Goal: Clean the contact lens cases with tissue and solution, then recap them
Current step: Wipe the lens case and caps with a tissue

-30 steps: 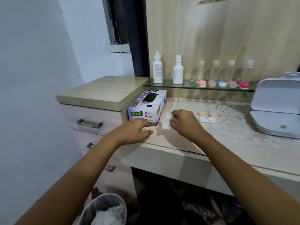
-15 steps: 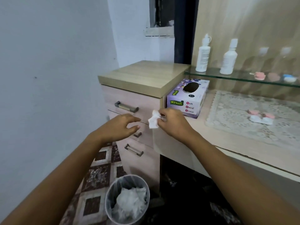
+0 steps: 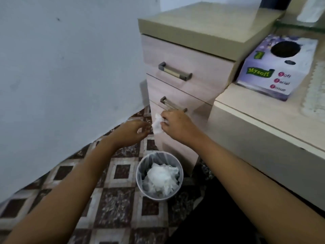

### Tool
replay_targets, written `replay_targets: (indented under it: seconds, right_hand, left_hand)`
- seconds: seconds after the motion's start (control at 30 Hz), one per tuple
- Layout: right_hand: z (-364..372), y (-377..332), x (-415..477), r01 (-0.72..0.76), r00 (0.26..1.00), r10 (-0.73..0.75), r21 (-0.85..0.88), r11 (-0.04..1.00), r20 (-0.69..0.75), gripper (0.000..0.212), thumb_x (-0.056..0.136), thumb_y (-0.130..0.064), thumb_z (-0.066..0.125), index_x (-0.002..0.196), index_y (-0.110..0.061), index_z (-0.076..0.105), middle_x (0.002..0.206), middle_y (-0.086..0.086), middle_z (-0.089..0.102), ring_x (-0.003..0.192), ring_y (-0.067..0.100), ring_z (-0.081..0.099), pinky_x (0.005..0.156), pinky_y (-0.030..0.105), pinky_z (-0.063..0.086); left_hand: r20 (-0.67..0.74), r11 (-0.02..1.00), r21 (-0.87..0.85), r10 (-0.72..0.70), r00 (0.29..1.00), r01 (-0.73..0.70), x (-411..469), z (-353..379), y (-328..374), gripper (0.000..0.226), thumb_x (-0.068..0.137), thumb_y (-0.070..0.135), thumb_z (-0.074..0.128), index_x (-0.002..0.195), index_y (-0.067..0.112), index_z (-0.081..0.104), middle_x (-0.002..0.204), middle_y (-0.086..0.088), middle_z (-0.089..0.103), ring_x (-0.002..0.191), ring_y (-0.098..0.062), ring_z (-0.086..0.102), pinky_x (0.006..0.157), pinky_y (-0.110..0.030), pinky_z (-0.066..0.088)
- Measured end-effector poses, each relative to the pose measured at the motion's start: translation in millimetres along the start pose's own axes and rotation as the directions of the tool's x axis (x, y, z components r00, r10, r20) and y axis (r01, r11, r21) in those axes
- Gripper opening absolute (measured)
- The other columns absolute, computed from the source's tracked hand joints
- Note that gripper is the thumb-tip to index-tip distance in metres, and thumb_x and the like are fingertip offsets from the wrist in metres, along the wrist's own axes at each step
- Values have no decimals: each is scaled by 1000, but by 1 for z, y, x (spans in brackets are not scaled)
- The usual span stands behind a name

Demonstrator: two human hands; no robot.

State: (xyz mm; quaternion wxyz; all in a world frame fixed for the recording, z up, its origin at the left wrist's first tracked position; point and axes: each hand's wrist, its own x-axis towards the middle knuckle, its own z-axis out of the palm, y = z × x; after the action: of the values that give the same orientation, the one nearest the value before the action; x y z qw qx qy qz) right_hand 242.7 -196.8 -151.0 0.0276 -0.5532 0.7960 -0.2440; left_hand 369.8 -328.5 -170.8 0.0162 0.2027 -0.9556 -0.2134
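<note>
Nearest me, below both hands, a bin (image 3: 149,195) stands on the tiled floor (image 3: 121,205), heaped with white tissues. Above it and farther out, my right hand (image 3: 177,128) pinches a crumpled tissue (image 3: 157,125) between thumb and fingertips. The tissue hangs off the left side of that hand. My left hand (image 3: 131,132) hovers just left of the tissue, fingers loosely curled. As far as the blur lets me judge, it holds nothing. Just behind my right hand is a drawer (image 3: 177,92). Farther off to the right, a tissue box (image 3: 277,67) sits on the desk (image 3: 255,111). The lens cases are out of view.

The tissue seems to hang beyond the bin's mouth rather than straight over it, close to the drawer. If I let go here, so light a scrap could drift, brush the drawer and land on the floor. The heap inside is high, so the tissue might also roll off the pile and over the rim. If damp, it could cling to my fingers. If either hand touches the bin's waste, I would carry dirt back to the cases.
</note>
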Motion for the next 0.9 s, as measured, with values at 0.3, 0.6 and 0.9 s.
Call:
replay_targets:
  seconds: [0.3,0.6,0.9]
  right_hand:
    - [106,30,-7,-379,854,336,33,925,396,13,91,-17,44,91,-8,53,112,20,60,101,33,56,69,29,37]
    - [138,53,-38,-530,689,401,43,847,603,38,98,-17,38,133,-5,47,136,14,49,122,27,47,94,27,37]
    - [88,42,-18,-357,835,259,120,926,486,42,96,-21,43,135,-8,45,139,13,46,127,26,44,104,32,36]
  left_hand:
    - [273,982,-25,-174,946,188,-6,96,-56,37,96,27,48,128,9,54,128,-12,57,114,-25,54,91,-29,40]
    - [406,967,-4,-230,884,254,-15,139,-60,38,97,24,45,128,3,51,128,-18,55,115,-29,52,93,-34,40]
    - [264,979,-25,-190,946,204,8,95,-45,44,95,31,48,135,13,46,133,-10,51,119,-24,50,99,-33,40]
